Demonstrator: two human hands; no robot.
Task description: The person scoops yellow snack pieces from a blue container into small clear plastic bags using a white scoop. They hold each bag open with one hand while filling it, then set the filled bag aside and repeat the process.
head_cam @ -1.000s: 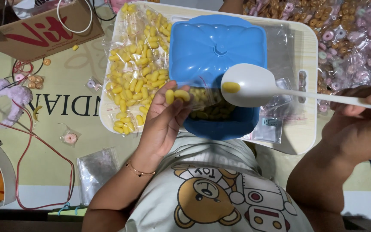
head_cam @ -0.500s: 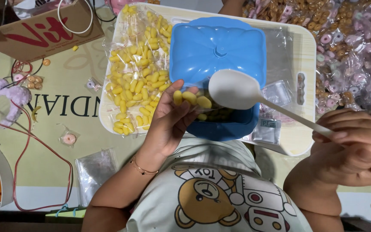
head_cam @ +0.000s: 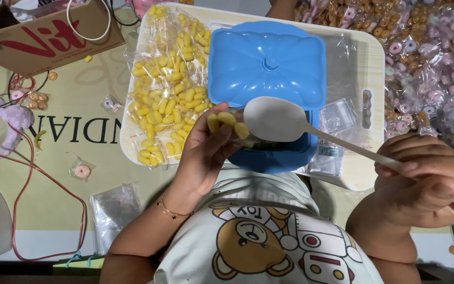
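Observation:
My left hand (head_cam: 206, 152) is raised over the near edge of a blue plastic container (head_cam: 267, 79) and holds a small clear bag with a few yellow candies (head_cam: 226, 122) in it. My right hand (head_cam: 426, 181) grips the handle of a white plastic spoon (head_cam: 282, 121), whose bowl is turned over right beside the bag, above the container's opening. The blue lid covers most of the container. Everything rests on a cream tray (head_cam: 366, 163).
Several packets of yellow candies (head_cam: 166, 89) lie on the tray's left. A heap of bagged ring sweets (head_cam: 432, 58) fills the right. A cardboard box (head_cam: 48, 37), red cable (head_cam: 53, 184), loose clear bags (head_cam: 112, 210) and a purple headband (head_cam: 1, 121) lie left.
The spoon has swung from level with a candy in it to tipped beside the bag. My right hand has dropped lower and rightward. More yellow candies show at my left fingers.

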